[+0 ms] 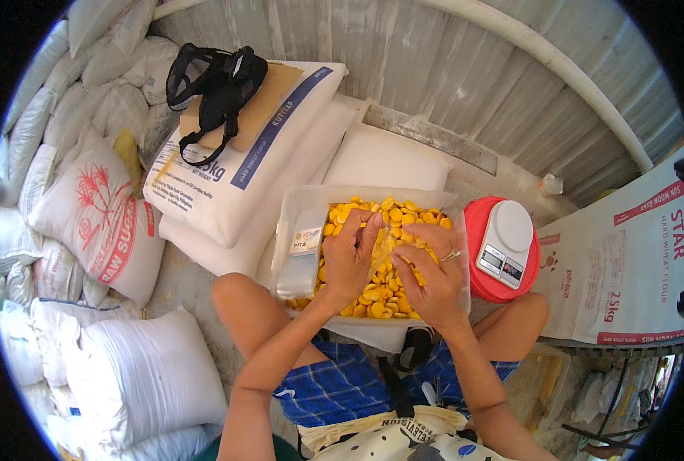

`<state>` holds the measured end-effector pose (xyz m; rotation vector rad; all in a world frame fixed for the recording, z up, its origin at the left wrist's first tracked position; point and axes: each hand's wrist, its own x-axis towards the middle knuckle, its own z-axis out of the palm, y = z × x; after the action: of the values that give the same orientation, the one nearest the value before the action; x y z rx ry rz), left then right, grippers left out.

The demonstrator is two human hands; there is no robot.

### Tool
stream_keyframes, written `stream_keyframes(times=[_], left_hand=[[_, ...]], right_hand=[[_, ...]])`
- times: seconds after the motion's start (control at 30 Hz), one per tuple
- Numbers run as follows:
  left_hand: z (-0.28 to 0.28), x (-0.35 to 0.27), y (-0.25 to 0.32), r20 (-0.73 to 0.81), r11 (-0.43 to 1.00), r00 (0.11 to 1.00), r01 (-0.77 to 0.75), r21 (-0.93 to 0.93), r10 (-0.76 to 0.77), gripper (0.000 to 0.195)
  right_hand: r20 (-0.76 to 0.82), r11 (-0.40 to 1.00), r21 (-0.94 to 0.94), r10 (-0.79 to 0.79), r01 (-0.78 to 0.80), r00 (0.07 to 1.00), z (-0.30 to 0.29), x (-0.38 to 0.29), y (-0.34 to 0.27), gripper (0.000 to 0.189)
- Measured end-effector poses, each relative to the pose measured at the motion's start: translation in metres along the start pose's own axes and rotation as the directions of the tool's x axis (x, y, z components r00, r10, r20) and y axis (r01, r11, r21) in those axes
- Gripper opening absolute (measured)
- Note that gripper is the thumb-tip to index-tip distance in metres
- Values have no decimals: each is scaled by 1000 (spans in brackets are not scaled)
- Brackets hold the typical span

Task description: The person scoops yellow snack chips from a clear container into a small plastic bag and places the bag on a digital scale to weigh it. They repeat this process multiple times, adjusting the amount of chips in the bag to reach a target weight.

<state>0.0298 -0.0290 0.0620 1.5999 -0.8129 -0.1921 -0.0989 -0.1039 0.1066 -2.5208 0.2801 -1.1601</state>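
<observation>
A translucent plastic tub full of small round yellow pieces stands in front of my crossed legs. Above the pieces, my left hand has its thumb and forefinger pinched on what looks like a small clear plastic bag. My right hand faces it from the right, fingers curled and a band around one of them. Whether its fingertips hold the bag's edge or some pieces is not clear. A stack of clear plastic bags with a printed label lies inside the tub's left end.
Right of the tub, a white digital scale rests on a red lid. Flour sacks lie behind left, bearing cardboard and black straps. A raw sugar sack and white sacks fill the left. Another flour sack is at right.
</observation>
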Motion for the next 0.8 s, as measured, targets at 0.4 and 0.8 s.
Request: stream_keyframes(times=[0.4, 0.8], left_hand=[[-31, 29, 74, 407, 785, 765, -598, 163, 499, 8], [-23, 75, 44, 568, 547, 795, -579, 604, 214, 36]], right_hand=[[636, 887, -156, -245, 434, 731, -27, 12, 24, 10], [693, 958, -270, 122, 99, 711, -15, -8, 3, 21]])
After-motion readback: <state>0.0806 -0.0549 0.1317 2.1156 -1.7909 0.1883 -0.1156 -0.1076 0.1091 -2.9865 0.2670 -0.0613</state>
